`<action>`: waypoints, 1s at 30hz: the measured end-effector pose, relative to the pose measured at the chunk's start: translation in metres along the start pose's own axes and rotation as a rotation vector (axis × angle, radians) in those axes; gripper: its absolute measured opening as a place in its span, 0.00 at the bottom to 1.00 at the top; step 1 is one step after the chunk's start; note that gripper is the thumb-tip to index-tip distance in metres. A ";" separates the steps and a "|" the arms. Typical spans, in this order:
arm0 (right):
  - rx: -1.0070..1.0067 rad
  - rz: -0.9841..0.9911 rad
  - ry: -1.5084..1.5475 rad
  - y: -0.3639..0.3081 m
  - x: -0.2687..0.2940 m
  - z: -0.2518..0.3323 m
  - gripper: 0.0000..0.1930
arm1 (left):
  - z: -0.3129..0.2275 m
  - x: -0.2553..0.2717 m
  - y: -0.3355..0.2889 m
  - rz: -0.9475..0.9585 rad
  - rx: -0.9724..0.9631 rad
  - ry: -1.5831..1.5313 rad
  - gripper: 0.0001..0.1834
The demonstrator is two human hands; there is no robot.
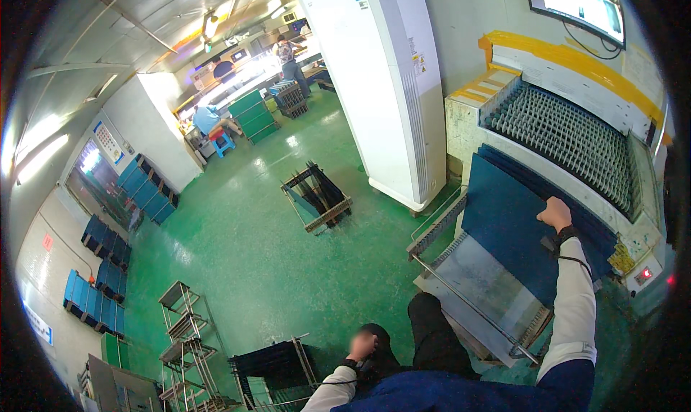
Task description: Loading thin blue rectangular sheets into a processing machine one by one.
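Our right hand [555, 214] rests closed on the top blue sheet [512, 228], lying on the machine tray [471, 279] at three o'clock. Our left hand [362, 346] hangs curled, holding nothing, at six. We should slide the sheet flat and slowly.

Both forearms in long white sleeves [574, 297], snug to the wrist, coming out from under a dark blue top [461, 394] that covers upper arms and chest. Black band at each wrist: right hand [555, 214] has a dark strap with a small boxy unit on it and a thin dark cable running back along the sleeve; left hand [362, 346] has the same kind of dark band with a thin cable trailing over the cuff. Black trousers [435, 336], one knee showing, hands bare, no gloves.
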State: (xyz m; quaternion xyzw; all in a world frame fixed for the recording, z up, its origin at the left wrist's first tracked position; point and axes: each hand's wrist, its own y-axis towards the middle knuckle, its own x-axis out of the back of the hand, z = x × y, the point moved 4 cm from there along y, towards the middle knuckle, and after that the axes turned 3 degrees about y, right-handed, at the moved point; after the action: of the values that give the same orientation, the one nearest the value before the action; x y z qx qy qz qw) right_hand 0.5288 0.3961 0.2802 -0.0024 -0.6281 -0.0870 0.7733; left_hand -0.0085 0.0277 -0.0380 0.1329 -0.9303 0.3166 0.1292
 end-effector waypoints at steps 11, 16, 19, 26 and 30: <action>0.008 -0.025 0.007 0.000 -0.001 -0.002 0.22 | -0.005 0.001 -0.003 -0.017 -0.034 0.044 0.12; 0.004 -0.008 -0.003 0.001 -0.001 0.000 0.22 | 0.000 0.001 -0.001 -0.015 -0.016 0.026 0.12; -0.002 -0.008 0.001 0.001 -0.001 0.000 0.22 | 0.002 0.001 0.000 -0.011 0.008 0.010 0.12; -0.017 0.024 -0.004 -0.002 0.003 0.002 0.23 | -0.006 0.001 -0.005 -0.007 0.014 0.012 0.12; -0.016 0.021 -0.003 -0.001 0.001 0.001 0.23 | -0.006 0.001 -0.006 -0.007 0.017 -0.005 0.12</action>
State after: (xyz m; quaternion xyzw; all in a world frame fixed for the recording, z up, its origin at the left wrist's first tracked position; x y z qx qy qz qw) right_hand 0.5279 0.3951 0.2817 -0.0154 -0.6285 -0.0841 0.7731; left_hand -0.0064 0.0269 -0.0297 0.1382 -0.9274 0.3237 0.1270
